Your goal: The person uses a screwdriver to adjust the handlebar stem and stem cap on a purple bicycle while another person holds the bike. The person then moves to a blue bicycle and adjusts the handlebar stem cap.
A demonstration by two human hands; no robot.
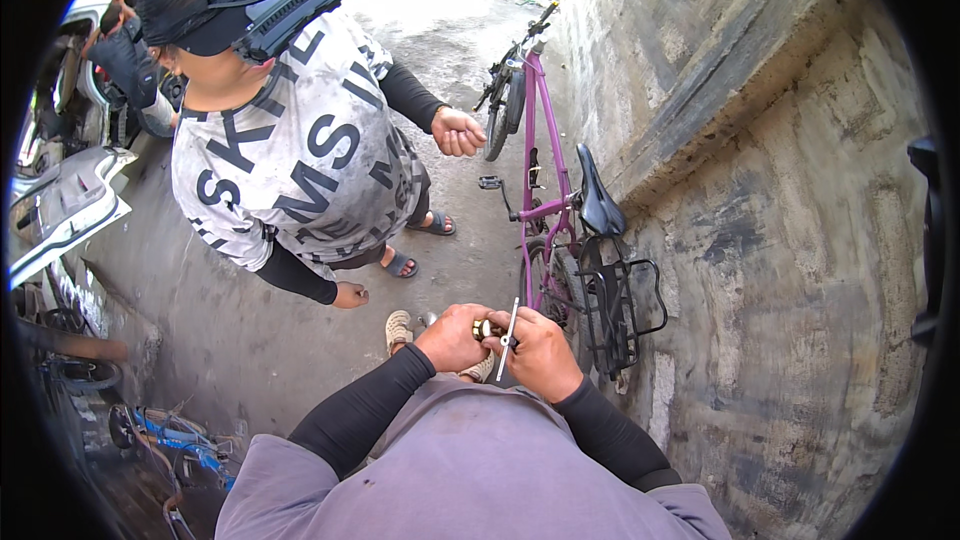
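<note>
Close together in front of my body, both hands are closed at waist height. My left hand (456,338) grips a small round brass-coloured fitting (484,330), partly hidden by the fingers. My right hand (545,355) is wrapped around a tool with a thin silver crossbar (509,338) and a ring at its middle. A dark part shows beside the crossbar; its lower end is hidden in the fingers. Tool and fitting are side by side, but I cannot tell whether they are joined.
A purple bicycle (545,140) with a black rear rack (612,305) stands ahead right, along a rough concrete wall (760,220). Another person (300,160) stands ahead left, hands apart from mine. Blue metal parts (185,437) and a car panel (70,202) lie left.
</note>
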